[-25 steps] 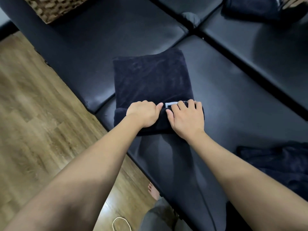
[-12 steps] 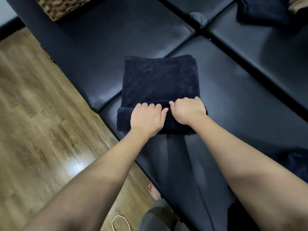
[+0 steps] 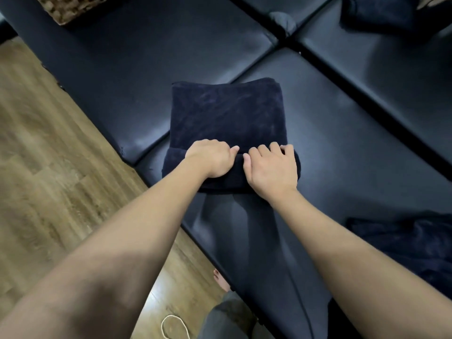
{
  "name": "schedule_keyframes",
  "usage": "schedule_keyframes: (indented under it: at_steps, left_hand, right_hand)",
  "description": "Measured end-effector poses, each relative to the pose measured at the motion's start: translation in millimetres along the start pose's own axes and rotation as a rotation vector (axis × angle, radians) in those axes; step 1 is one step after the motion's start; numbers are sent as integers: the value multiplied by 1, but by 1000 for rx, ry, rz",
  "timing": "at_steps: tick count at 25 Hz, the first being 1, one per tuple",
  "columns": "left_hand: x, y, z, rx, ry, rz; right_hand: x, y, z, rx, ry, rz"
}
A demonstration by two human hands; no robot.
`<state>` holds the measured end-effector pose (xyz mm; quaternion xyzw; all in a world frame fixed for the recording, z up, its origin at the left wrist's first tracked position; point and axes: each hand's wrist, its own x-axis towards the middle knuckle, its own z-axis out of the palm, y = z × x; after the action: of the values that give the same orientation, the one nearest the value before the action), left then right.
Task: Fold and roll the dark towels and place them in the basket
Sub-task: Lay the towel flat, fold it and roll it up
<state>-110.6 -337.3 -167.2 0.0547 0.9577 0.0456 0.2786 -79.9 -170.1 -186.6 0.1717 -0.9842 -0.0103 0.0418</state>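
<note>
A folded dark navy towel (image 3: pixel 226 113) lies on the black padded surface (image 3: pixel 342 143). Its near end is rolled into a thick tube. My left hand (image 3: pixel 211 159) sits on top of the roll with its fingers curled over the roll's far side. My right hand (image 3: pixel 272 168) lies beside it on the roll, fingers curled over the same fold. The two hands almost touch at the roll's middle. A corner of the woven basket (image 3: pixel 66 7) shows at the top left, on the same dark surface.
A crumpled dark towel (image 3: pixel 413 245) lies at the right edge. Another dark towel (image 3: pixel 376 12) sits at the top right. Wooden floor (image 3: pixel 49 167) runs along the left, with my bare foot (image 3: pixel 221 281) and a loop of white cord (image 3: pixel 173 326) near the bottom.
The roll has grown thicker and moved further along the towel. Both hands shifted their hold on it, and the white label seen a second ago is now rolled inside.
</note>
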Motion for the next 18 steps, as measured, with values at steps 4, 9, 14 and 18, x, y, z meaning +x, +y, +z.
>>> schedule_keyframes:
  at_steps: [4,9,14,18]
  left_hand:
    - [-32,4,19,19,337,-55]
    - [-51,5,56,92,496,-25]
    - [-39,4,34,213,404,43]
    - [-23,10,19,141,173,74]
  right_hand:
    - [25,-2,-6,-49,-115,-51]
    - [53,-3,-15,-57,-375,-80]
    - [40,1,-22,89,-501,18]
    - [-5,3,-14,38,-124,-45]
